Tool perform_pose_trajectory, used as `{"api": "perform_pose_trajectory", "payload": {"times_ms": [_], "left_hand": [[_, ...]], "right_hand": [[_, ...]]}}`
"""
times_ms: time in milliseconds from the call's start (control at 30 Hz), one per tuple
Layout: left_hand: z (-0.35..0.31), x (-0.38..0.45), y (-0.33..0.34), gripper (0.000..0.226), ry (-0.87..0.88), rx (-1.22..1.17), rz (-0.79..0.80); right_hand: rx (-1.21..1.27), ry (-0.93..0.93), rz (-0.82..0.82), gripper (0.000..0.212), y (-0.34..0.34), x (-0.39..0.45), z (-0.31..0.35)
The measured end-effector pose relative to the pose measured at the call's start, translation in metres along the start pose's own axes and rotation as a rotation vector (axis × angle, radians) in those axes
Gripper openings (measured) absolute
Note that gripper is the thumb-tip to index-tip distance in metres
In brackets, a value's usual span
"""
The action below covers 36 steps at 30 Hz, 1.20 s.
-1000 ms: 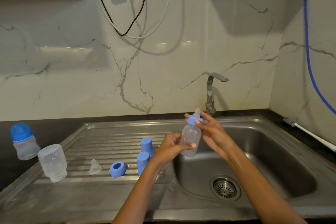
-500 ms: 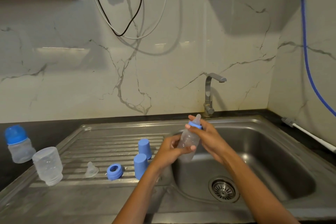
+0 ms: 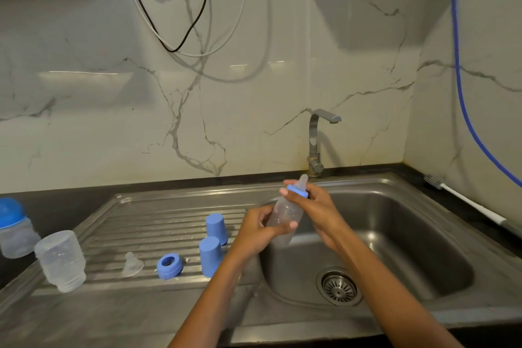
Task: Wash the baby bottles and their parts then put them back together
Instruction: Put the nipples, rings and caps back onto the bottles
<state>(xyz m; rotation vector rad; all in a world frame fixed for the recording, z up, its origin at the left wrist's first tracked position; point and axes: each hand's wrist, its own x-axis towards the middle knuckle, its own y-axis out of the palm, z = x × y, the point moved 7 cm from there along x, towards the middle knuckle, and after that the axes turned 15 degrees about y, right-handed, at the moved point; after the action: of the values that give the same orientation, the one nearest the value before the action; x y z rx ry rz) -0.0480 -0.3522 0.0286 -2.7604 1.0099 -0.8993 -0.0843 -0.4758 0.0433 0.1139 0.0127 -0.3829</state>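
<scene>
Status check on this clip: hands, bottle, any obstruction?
Left hand grips bottle body over the sink. Right hand grips the blue collar, teat on. Nothing in the way.

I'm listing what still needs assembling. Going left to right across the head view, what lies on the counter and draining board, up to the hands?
Capped bottle → upturned clear bottle → loose teat → blue ring → nearer blue cap.

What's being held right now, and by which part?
A slim baby bottle: the left hand grips its clear body, the right hand grips the blue collar ring under the nipple.
</scene>
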Motion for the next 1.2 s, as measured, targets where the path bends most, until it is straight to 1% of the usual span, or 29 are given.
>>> {"api": "perform_pose_trajectory", "payload": {"times_ms": [67, 100, 133, 167, 200, 233, 300, 333, 433, 467, 500, 533, 567, 633, 700, 767, 800, 833, 900, 933, 1000, 1067, 1100, 1167, 1200], "left_hand": [[0.0, -0.002, -0.003, 0.039, -0.053, -0.138, 0.046], [0.0, -0.002, -0.006, 0.042, -0.081, -0.215, 0.07], [0.001, -0.004, -0.007, 0.042, -0.102, -0.284, 0.098], [0.0, -0.005, -0.008, 0.04, -0.11, -0.326, 0.123], [-0.001, -0.005, -0.008, 0.039, -0.109, -0.338, 0.138], [-0.001, -0.005, -0.007, 0.037, -0.105, -0.333, 0.137], [-0.001, -0.003, -0.006, 0.033, -0.086, -0.269, 0.073], [0.0, -0.003, -0.006, 0.031, -0.075, -0.194, 0.023], [0.002, -0.003, -0.012, 0.026, -0.061, 0.165, -0.129], [0.001, -0.004, -0.014, 0.024, -0.056, 0.207, -0.15], [0.001, -0.004, -0.014, 0.022, -0.052, 0.188, -0.138], [0.001, -0.003, -0.012, 0.021, -0.054, 0.116, -0.092], [0.001, -0.002, -0.009, 0.023, -0.067, 0.031, -0.024], [0.0, -0.003, -0.003, 0.036, -0.098, -0.142, 0.108], [-0.003, -0.005, 0.001, 0.044, -0.124, -0.271, 0.19], [-0.003, -0.005, 0.0, 0.041, -0.126, -0.301, 0.211], [-0.003, -0.004, -0.001, 0.038, -0.118, -0.29, 0.203], [-0.002, -0.004, -0.001, 0.038, -0.114, -0.28, 0.182], [0.002, -0.003, -0.003, 0.042, -0.108, -0.246, 0.109], [0.003, -0.002, -0.003, 0.041, -0.101, -0.217, 0.066], [0.006, -0.002, -0.004, 0.031, -0.083, -0.135, -0.027], [0.007, -0.002, -0.005, 0.024, -0.062, -0.005, -0.1], [0.007, -0.002, -0.006, 0.024, -0.053, 0.064, -0.13], [0.006, -0.001, -0.007, 0.027, -0.032, 0.14, -0.179], [0.004, -0.001, -0.009, 0.027, -0.012, 0.138, -0.192]], "right_hand": [[0.16, 0.043, 0.298, 0.048, 0.007, -0.001, 0.004], [0.244, 0.066, 0.411, 0.047, 0.009, -0.004, 0.006], [0.285, 0.074, 0.491, 0.046, 0.01, -0.006, 0.008], [0.272, 0.064, 0.53, 0.046, 0.01, -0.007, 0.009], [0.244, 0.042, 0.533, 0.046, 0.01, -0.007, 0.009], [0.226, 0.022, 0.509, 0.049, 0.008, -0.007, 0.009], [0.239, 0.013, 0.4, 0.052, 0.003, -0.004, 0.006], [0.231, 0.004, 0.318, 0.05, 0.002, -0.002, 0.003], [0.099, -0.046, -0.003, 0.032, -0.004, 0.0, -0.009], [0.082, -0.052, -0.075, 0.03, -0.005, -0.001, -0.012], [0.079, -0.047, -0.093, 0.031, -0.005, 0.0, -0.014], [0.084, -0.032, -0.052, 0.035, -0.004, 0.002, -0.012], [0.111, -0.012, 0.042, 0.039, -0.001, 0.003, -0.009], [0.216, 0.025, 0.3, 0.043, 0.005, 0.001, -0.001], [0.315, 0.054, 0.513, 0.044, 0.008, -0.004, 0.006], [0.303, 0.053, 0.627, 0.047, 0.01, -0.008, 0.008], [0.284, 0.038, 0.637, 0.046, 0.01, -0.008, 0.009], [0.276, 0.023, 0.611, 0.044, 0.009, -0.007, 0.009], [0.301, 0.023, 0.485, 0.044, 0.006, -0.003, 0.007], [0.311, 0.025, 0.407, 0.045, 0.005, -0.001, 0.005], [0.267, -0.003, 0.221, 0.04, 0.003, 0.003, 0.0], [0.189, -0.044, 0.032, 0.03, 0.003, 0.004, -0.005], [0.171, -0.057, -0.039, 0.025, 0.004, 0.004, -0.007], [0.166, -0.092, -0.094, 0.016, 0.007, 0.003, -0.007], [0.153, -0.112, -0.081, 0.016, 0.008, 0.002, -0.003]]}}
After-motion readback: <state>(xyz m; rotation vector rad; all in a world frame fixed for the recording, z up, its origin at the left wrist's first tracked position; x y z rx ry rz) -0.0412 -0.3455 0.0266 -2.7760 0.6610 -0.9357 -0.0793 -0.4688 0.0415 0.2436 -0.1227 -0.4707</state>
